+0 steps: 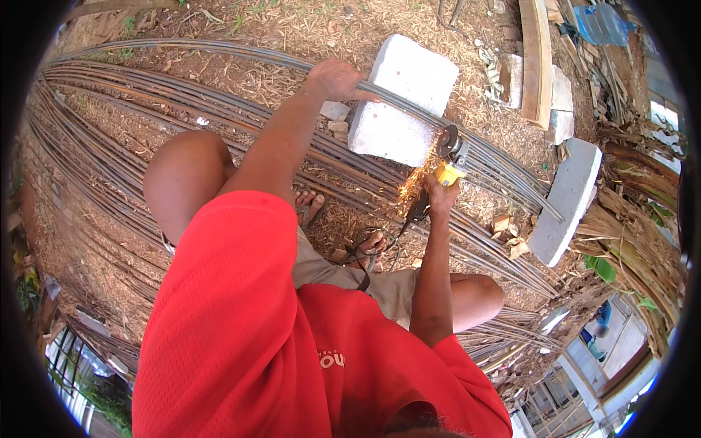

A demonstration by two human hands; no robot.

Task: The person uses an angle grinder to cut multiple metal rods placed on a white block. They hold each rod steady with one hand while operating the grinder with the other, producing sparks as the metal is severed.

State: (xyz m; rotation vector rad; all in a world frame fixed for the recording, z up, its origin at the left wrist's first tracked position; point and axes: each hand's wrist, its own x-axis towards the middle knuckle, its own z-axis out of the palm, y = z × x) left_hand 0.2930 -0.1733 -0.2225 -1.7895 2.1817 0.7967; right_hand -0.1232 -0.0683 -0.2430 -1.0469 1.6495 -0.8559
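My left hand (pixel 339 79) is closed over a small bundle of steel rods (pixel 416 111), just left of a whitish block (pixel 398 131). The rods lie across the top of this block. In my right hand (pixel 442 196) is a yellow angle grinder (pixel 450 174), gripped by its body. Its dark disc (pixel 447 140) meets the rods near the block's right edge. Orange sparks (pixel 415 182) spray from there down and toward me. Where exactly the disc touches the rods is partly hidden by the grinder head and sparks.
Many long rusty rods (pixel 219 109) spread over the ground beneath and beside my legs. A second grey block (pixel 564 201) stands by the bundle's right end. Wooden planks (pixel 537 66) and a blue plastic bottle (pixel 602 25) lie at the far right. A dark cord (pixel 394 244) runs near my feet.
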